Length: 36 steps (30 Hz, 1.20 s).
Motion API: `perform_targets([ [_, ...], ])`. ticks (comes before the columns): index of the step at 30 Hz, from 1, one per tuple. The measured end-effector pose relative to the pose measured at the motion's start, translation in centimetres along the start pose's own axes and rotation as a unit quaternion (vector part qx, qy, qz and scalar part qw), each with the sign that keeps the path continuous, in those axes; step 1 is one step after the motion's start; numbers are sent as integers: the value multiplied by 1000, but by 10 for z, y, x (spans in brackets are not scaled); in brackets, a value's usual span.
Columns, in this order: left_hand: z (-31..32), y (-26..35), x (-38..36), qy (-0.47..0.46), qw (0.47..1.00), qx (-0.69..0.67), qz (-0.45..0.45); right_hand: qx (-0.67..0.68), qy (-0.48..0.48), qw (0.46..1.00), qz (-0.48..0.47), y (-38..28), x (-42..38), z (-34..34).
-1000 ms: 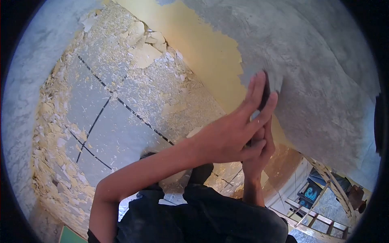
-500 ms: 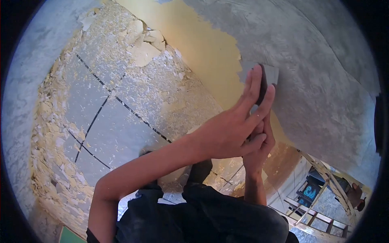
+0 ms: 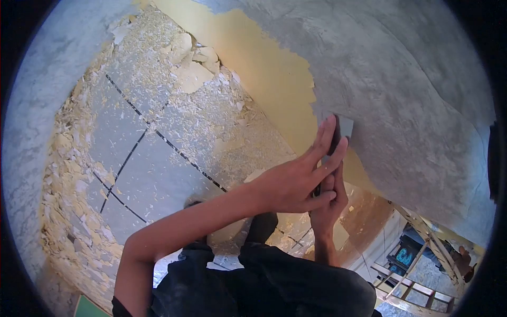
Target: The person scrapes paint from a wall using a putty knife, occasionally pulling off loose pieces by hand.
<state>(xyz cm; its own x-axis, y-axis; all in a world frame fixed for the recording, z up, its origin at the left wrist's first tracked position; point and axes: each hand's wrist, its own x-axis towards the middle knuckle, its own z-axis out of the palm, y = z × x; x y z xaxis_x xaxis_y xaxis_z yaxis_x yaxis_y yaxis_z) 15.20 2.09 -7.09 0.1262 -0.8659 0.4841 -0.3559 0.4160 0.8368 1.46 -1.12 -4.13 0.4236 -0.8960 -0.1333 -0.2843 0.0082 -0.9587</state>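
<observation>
A scraper with a flat metal blade (image 3: pixel 345 127) and a dark edge rests against the wall, beside the border between yellow paint (image 3: pixel 274 74) and bare grey wall (image 3: pixel 391 105). My right hand (image 3: pixel 330 208) is wrapped round its handle, which is mostly hidden by the fingers. My left hand (image 3: pixel 288 182) lies over the right one, its long fingers stretched along the blade and pressing on it, the thumb bent by the handle. Another strip of yellow paint (image 3: pixel 362 171) shows below the blade.
Paint flakes and shavings (image 3: pixel 74 211) cover much of the tiled floor (image 3: pixel 158 179), with larger peeled pieces (image 3: pixel 195 68) along the wall's foot. A wooden ladder (image 3: pixel 422 296) stands at lower right, near a dark box with blue marking (image 3: pixel 404 256). My feet (image 3: pixel 261 227) are close to the wall.
Both hands and the scraper have moved down in the view, toward my body, and slightly left along the wall. The grip looks the same.
</observation>
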Motion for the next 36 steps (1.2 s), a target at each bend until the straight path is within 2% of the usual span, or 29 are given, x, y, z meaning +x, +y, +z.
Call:
perform_targets([
  [3, 9, -4, -4, 5, 1000, -27, -12, -74, -24, 996, -37, -2, 7, 2],
  [5, 9, -4, -8, 8, 999, -28, -17, -69, -33, 997, -33, 1, -2, -1],
  [7, 4, -2, -8, -45, 999, -5, 8, -41, 31, 998, -29, 0, -8, 7],
  [8, 2, -4, -6, -45, 999, 0, 10, -37, 30, 998, -33, 1, -3, 7],
  [11, 6, -5, -3, 0, 1000, -21, -14, -22, -9, 1000, 20, 5, 7, 1],
  [13, -5, -9, -2, 10, 1000, -13, -22, -68, -24, 996, -45, 1, 13, 10],
  [17, -6, -9, -12, -38, 999, 11, 3, 19, -34, 999, -5, 18, -5, -1],
  [22, 11, 1, -13, -33, 998, -24, -50, -29, -30, 998, 39, 8, -9, -18],
  [27, 12, 10, -11, -64, 996, -38, -39, -64, -27, 996, 50, -2, -20, -30],
  [29, 15, 8, -10, -73, 995, -50, -38, -23, -13, 997, 78, -2, -21, -28],
  [30, 15, 4, -11, -77, 996, -37, -27, -26, -11, 997, 78, 0, -20, -27],
  [32, 16, -1, -14, -81, 996, -26, -22, -64, 0, 998, 14, 10, -17, -20],
  [36, 17, -3, -11, -29, 999, -17, -20, -54, -8, 998, 43, 3, -5, -15],
])
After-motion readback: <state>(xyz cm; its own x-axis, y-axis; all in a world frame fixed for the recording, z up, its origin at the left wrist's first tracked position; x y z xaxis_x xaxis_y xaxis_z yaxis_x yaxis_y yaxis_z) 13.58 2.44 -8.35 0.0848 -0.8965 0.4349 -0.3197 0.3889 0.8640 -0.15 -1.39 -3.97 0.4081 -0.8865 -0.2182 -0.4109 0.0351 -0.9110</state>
